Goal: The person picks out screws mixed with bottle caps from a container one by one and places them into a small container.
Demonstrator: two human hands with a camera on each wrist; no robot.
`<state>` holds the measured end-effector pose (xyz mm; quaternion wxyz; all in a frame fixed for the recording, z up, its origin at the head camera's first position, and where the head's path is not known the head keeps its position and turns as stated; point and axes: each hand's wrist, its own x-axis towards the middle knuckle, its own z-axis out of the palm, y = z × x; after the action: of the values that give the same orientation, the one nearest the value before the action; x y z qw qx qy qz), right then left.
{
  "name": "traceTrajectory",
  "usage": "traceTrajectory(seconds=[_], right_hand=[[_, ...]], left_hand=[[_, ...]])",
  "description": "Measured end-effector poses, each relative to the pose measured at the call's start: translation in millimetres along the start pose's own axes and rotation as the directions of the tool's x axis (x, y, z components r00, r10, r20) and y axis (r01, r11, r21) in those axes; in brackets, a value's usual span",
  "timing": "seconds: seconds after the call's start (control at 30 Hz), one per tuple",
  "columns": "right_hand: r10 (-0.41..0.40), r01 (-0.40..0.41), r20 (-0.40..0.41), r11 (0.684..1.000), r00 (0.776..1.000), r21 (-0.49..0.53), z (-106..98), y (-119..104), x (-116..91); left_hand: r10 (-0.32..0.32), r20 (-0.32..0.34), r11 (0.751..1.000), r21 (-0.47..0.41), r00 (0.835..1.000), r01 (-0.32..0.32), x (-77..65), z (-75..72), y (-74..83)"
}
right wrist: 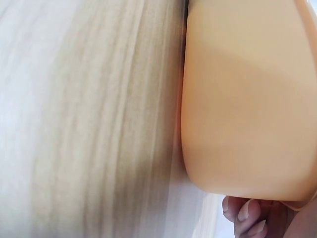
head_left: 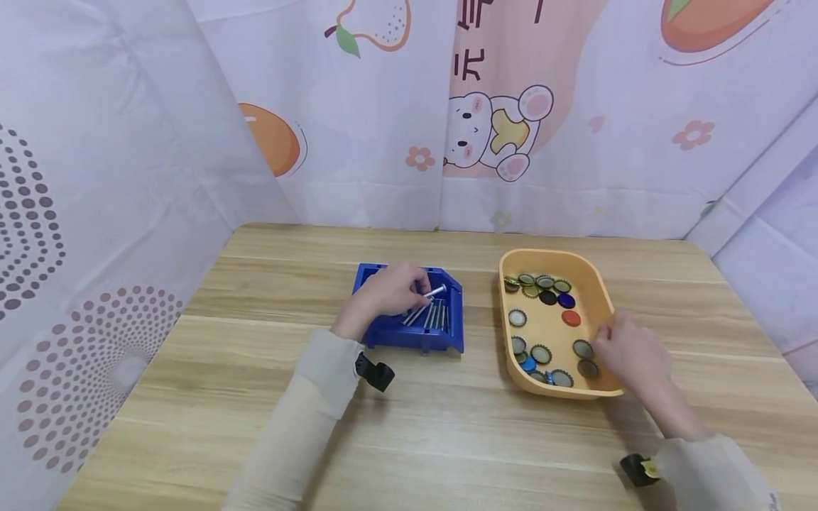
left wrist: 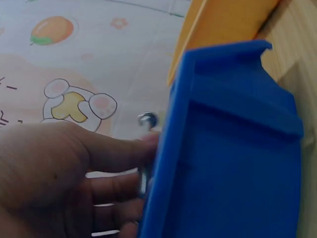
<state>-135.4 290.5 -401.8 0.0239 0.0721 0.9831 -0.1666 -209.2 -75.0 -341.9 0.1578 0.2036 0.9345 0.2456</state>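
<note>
My left hand (head_left: pixel 396 287) is over the blue bin (head_left: pixel 455 330) and pinches a silver bolt (head_left: pixel 437 292) between thumb and fingers. In the left wrist view the bolt's round head (left wrist: pixel 148 119) sticks out above the thumb, beside the bin's wall. Several more bolts (head_left: pixel 437 316) lie in the bin. To the right, my right hand (head_left: pixel 633 353) grips the right side of the orange-yellow tray (head_left: pixel 551 387) near its front corner. In the right wrist view its curled fingertips (right wrist: pixel 245 210) show at the tray's outer wall; the thumb is largely hidden.
Several bottle caps (head_left: pixel 541 353) lie in the tray, mostly silver, with red, blue and black ones among them. Both containers stand on a wooden table (head_left: pixel 447 440). A printed curtain (head_left: pixel 358 142) hangs behind the table's back edge.
</note>
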Motion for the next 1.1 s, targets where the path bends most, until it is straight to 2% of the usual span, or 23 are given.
traceTrajectory(seconds=[0.13, 0.27, 0.4, 0.53, 0.83, 1.1], right_hand=[[0.002, -0.001, 0.009, 1.0, 1.0, -0.005, -1.0, 0.2, 0.1], [0.006, -0.006, 0.018, 1.0, 1.0, -0.006, -1.1, -0.1, 0.3], [0.008, -0.008, 0.017, 1.0, 1.0, -0.004, -1.0, -0.4, 0.4], [0.006, -0.006, 0.01, 1.0, 1.0, -0.003, -0.4, -0.4, 0.4], [0.005, -0.005, 0.001, 1.0, 1.0, -0.008, 0.6, 0.5, 0.7], [-0.005, 0.005, 0.0, 1.0, 1.0, 0.002, 0.4, 1.1, 0.8]], left_hand=[[-0.037, 0.052, 0.993, 0.113, 0.998, 0.031, 3.1, 3.7, -2.8], [-0.071, 0.069, 0.989, 0.133, 0.995, 0.061, 5.0, 7.2, -4.6], [-0.096, 0.067, 0.99, 0.115, 0.993, 0.088, 4.4, 7.0, -5.7], [-0.093, 0.064, 0.992, 0.093, 0.994, 0.087, 3.0, 4.5, -6.7], [-0.042, 0.028, 0.998, 0.039, 0.999, 0.041, 2.6, 1.1, -8.0], [-0.008, -0.032, 0.999, -0.032, 0.999, 0.007, -1.4, -0.7, -8.0]])
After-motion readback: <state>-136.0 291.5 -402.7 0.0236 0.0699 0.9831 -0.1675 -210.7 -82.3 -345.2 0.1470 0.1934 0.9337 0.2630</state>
